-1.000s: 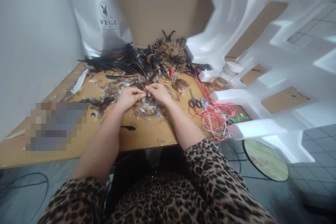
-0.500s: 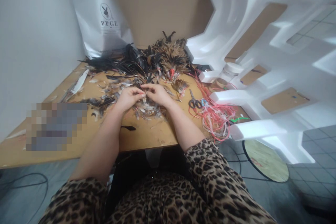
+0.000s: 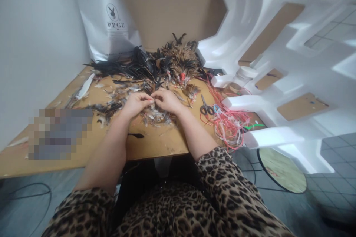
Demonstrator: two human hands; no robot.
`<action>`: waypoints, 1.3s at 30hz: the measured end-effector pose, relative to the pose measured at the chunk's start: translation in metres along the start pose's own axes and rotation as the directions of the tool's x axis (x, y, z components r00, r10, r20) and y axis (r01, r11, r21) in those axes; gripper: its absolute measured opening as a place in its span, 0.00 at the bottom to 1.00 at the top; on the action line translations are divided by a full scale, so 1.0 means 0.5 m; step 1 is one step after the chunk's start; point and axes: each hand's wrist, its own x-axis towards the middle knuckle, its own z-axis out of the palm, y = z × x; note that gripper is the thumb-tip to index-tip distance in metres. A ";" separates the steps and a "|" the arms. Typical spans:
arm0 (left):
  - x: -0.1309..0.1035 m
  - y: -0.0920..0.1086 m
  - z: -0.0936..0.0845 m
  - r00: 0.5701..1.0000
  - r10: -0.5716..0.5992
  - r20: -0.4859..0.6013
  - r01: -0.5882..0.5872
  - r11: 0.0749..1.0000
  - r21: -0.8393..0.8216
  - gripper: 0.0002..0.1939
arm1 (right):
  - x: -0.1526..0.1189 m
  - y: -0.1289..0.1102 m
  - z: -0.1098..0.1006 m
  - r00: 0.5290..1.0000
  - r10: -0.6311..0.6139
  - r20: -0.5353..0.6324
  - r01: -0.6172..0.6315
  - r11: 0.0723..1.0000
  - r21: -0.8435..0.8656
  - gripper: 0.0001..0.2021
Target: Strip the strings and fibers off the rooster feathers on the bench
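My left hand (image 3: 136, 104) and my right hand (image 3: 167, 100) meet fingertip to fingertip over a loose pile of grey and brown feathers (image 3: 157, 116). Both are closed in a pinch. Something small, with a bit of red at the left fingertips, is between them, too small to make out. Just beyond the hands, dark feather tips stand up from the pile. Long black feathers (image 3: 141, 64) and a big brown feather bunch (image 3: 183, 57) lie at the back. A small brown bunch (image 3: 191, 90) rests right of my right hand.
Black-handled scissors (image 3: 206, 106) and tangled pink and white strings (image 3: 229, 124) lie on the right of the table (image 3: 158, 144). White foam pieces (image 3: 272, 137) rise at the right edge. A white bag (image 3: 111, 40) stands back left. One black feather (image 3: 136, 135) lies near the front.
My right fingers have shifted slightly and their tips are drawn in closer to the left fingertips. Everything else looks the same.
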 end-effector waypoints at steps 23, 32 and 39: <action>0.001 0.027 -0.004 0.974 -0.218 -0.055 0.205 0.962 -0.180 0.14 | 0.004 0.008 -0.002 0.998 0.011 0.054 -0.014 0.999 0.052 0.07; 0.003 0.020 -0.008 0.980 -0.197 -0.018 0.189 0.960 -0.206 0.17 | 0.004 0.007 0.001 0.994 0.100 0.033 -0.104 0.973 0.206 0.07; -0.007 0.046 0.002 0.985 -0.170 0.022 0.171 0.964 -0.205 0.16 | 0.005 0.002 0.015 0.973 0.221 -0.066 -0.198 0.946 0.256 0.10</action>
